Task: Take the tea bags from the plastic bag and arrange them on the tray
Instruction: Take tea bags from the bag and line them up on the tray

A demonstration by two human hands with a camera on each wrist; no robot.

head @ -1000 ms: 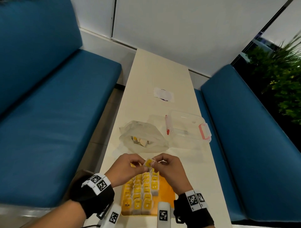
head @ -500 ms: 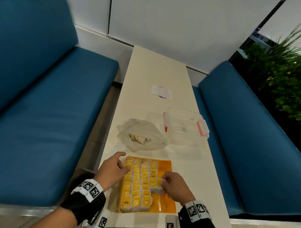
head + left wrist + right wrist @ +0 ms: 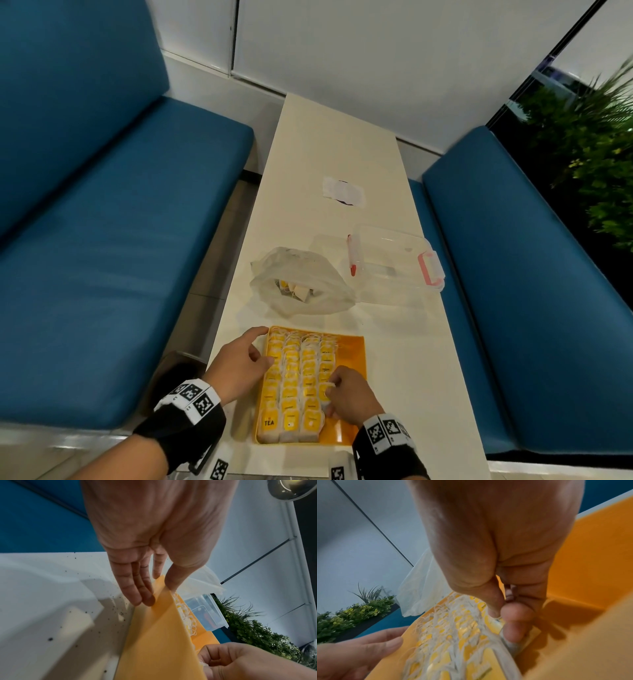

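The orange tray (image 3: 352, 349) lies at the near end of the table and holds several rows of yellow-tagged tea bags (image 3: 294, 377). My left hand (image 3: 267, 346) rests against the tray's left wall (image 3: 154, 635), with straight fingers (image 3: 145, 599) on the outside and the thumb on the rim. My right hand (image 3: 330, 385) pinches a tea bag (image 3: 509, 645) between thumb and fingers, low in the right-hand column. Beyond the tray lies the clear plastic bag (image 3: 301, 281), with a few tea bags (image 3: 294, 289) showing inside.
A clear plastic box (image 3: 394, 263) with pink latches lies right of the bag, a red-tipped item (image 3: 352, 257) by it. Farther up the white table (image 3: 325, 137) is a white paper patch (image 3: 342, 192). Blue benches (image 3: 102, 240) flank the table; a plant (image 3: 589, 137) stands far right.
One second ago both hands held a tea bag above the tray's far end. The right hand has since brought it down into the right-hand column, and the left hand moved to the tray's left wall.
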